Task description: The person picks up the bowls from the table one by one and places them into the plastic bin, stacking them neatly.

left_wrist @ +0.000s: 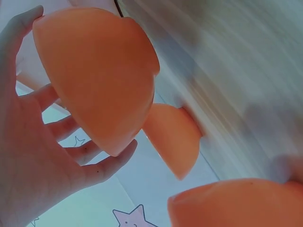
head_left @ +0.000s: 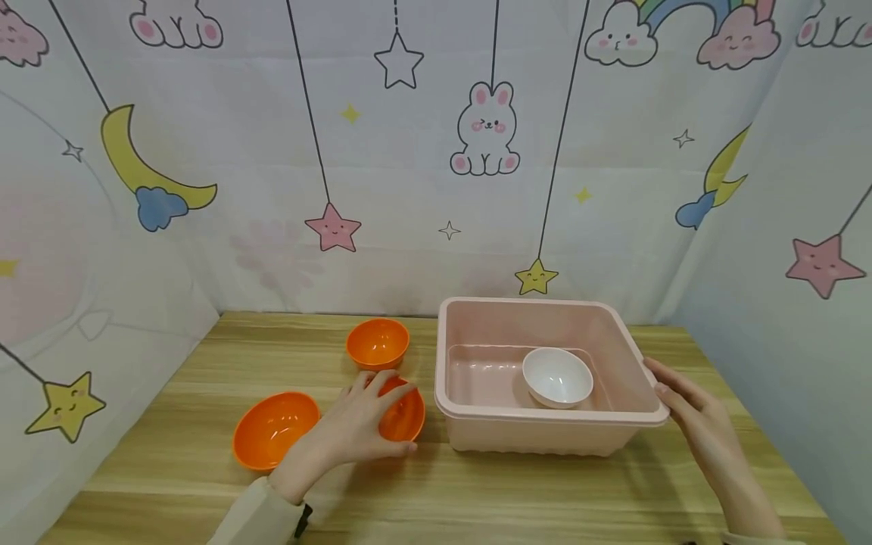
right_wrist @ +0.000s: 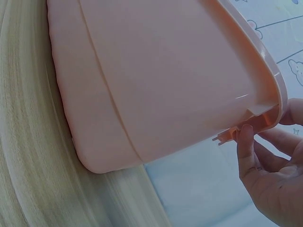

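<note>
My left hand [head_left: 357,424] spans an orange bowl [head_left: 402,416], thumb on the near side and fingers over the far rim. In the left wrist view this bowl [left_wrist: 94,80] shows its outside, with the fingers partly hidden behind it. A second orange bowl [head_left: 378,344] stands just behind, and a third orange bowl [head_left: 275,431] sits left of my wrist. At the right, my right hand [head_left: 705,428] grips the rim of a pink plastic basin [head_left: 531,437]; the right wrist view shows thumb and fingers at the rim's corner. Inside the basin lies a white bowl [head_left: 559,377].
The basin stands on a wood-grain table [head_left: 490,499], right of the orange bowls. A white cloth [head_left: 422,166] printed with stars, moons and rabbits walls the table at the back and on both sides.
</note>
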Demonstrator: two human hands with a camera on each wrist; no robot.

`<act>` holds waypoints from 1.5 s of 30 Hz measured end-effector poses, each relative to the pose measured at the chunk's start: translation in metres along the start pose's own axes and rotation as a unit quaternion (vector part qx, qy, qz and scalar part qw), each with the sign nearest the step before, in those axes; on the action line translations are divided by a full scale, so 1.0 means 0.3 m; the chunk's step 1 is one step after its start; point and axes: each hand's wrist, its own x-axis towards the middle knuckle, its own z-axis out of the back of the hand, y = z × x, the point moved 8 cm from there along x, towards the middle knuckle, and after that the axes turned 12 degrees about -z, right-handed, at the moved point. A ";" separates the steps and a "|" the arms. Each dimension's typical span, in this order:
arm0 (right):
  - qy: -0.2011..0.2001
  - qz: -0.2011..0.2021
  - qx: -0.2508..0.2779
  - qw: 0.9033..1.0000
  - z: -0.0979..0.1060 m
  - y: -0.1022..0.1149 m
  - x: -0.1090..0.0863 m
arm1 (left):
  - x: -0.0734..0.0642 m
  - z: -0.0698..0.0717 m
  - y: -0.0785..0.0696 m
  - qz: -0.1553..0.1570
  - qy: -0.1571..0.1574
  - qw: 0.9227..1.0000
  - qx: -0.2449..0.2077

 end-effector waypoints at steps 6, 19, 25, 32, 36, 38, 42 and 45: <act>0.000 -0.004 0.000 1.000 -0.001 0.000 0.000 | 0.006 0.012 -0.012 -0.003 -0.008 1.000 0.013; 0.004 0.001 -0.002 1.000 -0.003 0.000 0.001 | 0.016 0.045 -0.036 -0.013 -0.022 0.999 0.033; 0.004 0.003 0.003 1.000 -0.004 0.000 0.002 | 0.017 0.062 -0.038 -0.013 -0.028 0.999 0.042; 0.003 0.007 0.006 1.000 -0.002 0.001 0.002 | 0.018 0.087 -0.040 -0.012 -0.037 0.998 0.053; 0.002 0.005 0.005 1.000 -0.002 -0.002 0.001 | 0.017 0.100 -0.044 -0.010 -0.040 0.997 0.059; 0.001 0.003 0.003 1.000 -0.001 -0.004 0.001 | 0.016 0.106 -0.046 -0.008 -0.040 0.997 0.061; 0.000 0.004 0.000 1.000 0.000 -0.005 0.002 | 0.017 0.115 -0.050 -0.010 -0.044 0.997 0.066; 0.001 0.005 0.002 1.000 0.001 -0.005 0.004 | 0.019 0.122 -0.053 -0.011 -0.048 0.997 0.063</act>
